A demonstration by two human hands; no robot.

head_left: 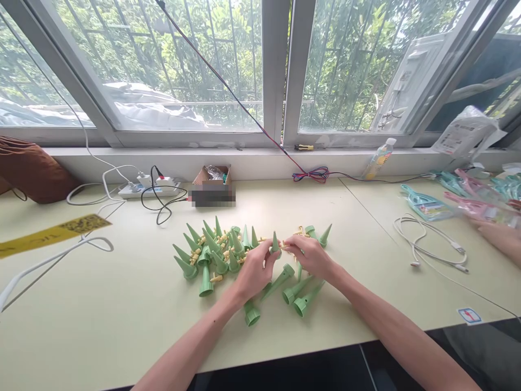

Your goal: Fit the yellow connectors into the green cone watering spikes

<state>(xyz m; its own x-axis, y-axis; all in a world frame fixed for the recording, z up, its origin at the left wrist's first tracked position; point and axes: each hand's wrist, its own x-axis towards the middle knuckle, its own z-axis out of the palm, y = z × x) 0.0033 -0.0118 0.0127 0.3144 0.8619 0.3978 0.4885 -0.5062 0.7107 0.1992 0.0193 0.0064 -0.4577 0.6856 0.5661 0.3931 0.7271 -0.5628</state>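
Note:
A heap of several green plastic cone spikes (211,250) with small yellow valve pieces lies on the pale table (122,304). My left hand (254,271) is closed around a green cone (275,245) at the heap's right edge. My right hand (310,255) meets it, fingers pinched on a small yellow piece (285,247) at the cone's side. Several longer green spikes (297,293) lie on the table just under my wrists.
A white power strip (148,188) with cables and a small cardboard box (211,175) sit by the window sill. A white cable (427,244) lies right of centre. Another person's hand (499,236) works at the far right among pink and teal packets (472,198). A brown bag (32,171) is far left.

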